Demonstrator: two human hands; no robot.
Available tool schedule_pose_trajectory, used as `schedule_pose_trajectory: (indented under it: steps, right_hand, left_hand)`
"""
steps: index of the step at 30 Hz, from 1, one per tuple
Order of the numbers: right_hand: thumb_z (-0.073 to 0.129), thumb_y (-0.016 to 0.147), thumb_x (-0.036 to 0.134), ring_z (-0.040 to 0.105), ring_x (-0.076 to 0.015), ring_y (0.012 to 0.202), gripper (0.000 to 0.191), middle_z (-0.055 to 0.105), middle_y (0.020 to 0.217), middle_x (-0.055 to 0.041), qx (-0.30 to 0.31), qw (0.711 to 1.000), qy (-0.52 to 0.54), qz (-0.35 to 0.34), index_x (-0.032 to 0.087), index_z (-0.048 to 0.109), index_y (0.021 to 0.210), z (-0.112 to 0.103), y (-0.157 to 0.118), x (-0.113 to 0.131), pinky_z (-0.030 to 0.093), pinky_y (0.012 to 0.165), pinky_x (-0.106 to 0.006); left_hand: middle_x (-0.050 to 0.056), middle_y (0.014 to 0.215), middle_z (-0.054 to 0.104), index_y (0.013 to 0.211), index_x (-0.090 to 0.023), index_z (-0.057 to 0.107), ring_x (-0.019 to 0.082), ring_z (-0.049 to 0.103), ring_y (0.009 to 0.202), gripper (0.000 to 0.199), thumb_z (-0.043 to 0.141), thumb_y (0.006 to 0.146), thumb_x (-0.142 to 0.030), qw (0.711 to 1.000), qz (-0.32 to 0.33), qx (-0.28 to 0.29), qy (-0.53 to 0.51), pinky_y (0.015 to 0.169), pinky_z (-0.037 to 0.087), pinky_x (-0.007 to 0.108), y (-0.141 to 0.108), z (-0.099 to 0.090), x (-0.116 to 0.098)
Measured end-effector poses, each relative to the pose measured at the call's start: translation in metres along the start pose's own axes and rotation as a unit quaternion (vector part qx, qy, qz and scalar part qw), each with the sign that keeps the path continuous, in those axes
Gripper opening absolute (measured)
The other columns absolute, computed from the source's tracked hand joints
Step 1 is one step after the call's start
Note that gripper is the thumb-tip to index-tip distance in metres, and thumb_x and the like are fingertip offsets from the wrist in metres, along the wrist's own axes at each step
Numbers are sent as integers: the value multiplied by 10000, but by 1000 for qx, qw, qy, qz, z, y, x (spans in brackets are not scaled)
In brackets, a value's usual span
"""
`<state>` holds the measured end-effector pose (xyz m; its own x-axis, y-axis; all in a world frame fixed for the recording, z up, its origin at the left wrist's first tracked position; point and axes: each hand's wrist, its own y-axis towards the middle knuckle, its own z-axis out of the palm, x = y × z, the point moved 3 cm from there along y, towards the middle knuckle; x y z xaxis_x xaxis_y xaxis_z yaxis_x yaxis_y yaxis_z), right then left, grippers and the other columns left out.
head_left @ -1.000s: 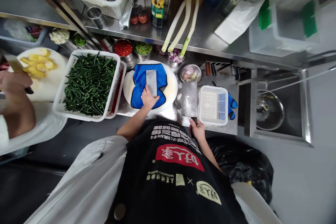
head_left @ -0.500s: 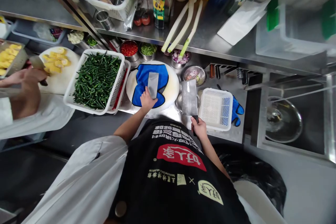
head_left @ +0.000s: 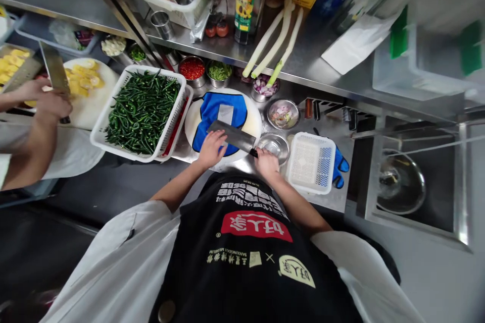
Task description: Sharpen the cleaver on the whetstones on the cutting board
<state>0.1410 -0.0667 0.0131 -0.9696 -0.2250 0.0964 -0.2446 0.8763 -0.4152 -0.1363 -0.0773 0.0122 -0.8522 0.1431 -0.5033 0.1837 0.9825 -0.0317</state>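
Now the right hand (head_left: 266, 162) grips the steel cleaver (head_left: 232, 135) laid across the grey whetstone (head_left: 226, 112); left hand's (head_left: 210, 147) fingers press its blade, sharpening seemingly just starting.

White short sleeves; black apron, red patch, white lettering.

The right hand (head_left: 266, 162) has carried the broad steel cleaver (head_left: 232, 136) from beside the white plastic basket (head_left: 311, 161) over to the grey rectangular whetstone (head_left: 226, 113) on the blue cloth (head_left: 212, 108). The blade now lies flat across it. The left hand (head_left: 210, 148) has slid off the stone onto the blade.
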Motion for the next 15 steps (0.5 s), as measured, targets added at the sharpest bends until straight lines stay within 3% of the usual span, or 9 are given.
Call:
schedule_pose_trajectory:
  steps: [3, 7, 10, 15]
  right_hand:
    - [543, 1050, 337, 654, -301, 1210, 419, 669, 1363, -184, 8, 1000, -15, 6, 146, 634, 1411, 21, 7, 14, 472, 1037, -397]
    - [502, 1082, 447, 645, -317, 1220, 517, 655, 1367, -207, 31, 999, -13, 34, 110, 577, 1467, 43, 5, 12, 492, 1020, -409]
    - [471, 1089, 407, 649, -306, 1209, 618, 615, 1413, -240, 62, 997, -31, 32, 86, 410, 1614, 50, 6, 12, 525, 953, -378]
    - [378, 1118, 380, 676, -286, 1151, 671, 616, 1421, -228, 108, 990, -80, -45, 155, 226, 1731, 52, 15, 27, 523, 931, -353]
  left_hand:
    - [194, 1716, 343, 1568, -97, 528, 327, 278, 1629, 683, 527, 1011, -492, 997, 16, 81, 7, 1357, 175, 522, 3, 31, 3]
    - [197, 1747, 258, 1635, -51, 430, 312, 199, 1656, 782, 501, 1024, -534, 993, 35, 115, 1, 1368, 114, 475, 0, 61, 21]
    - [172, 1765, 206, 1667, -62, 381, 289, 151, 1669, 809, 472, 1037, -560, 990, 59, 126, -13, 1371, 84, 460, -4, 69, 30]
    - [148, 1777, 157, 1694, -59, 322, 282, 118, 1674, 861, 460, 1035, -596, 985, 71, 158, -24, 1375, 54, 454, 5, 73, 38]
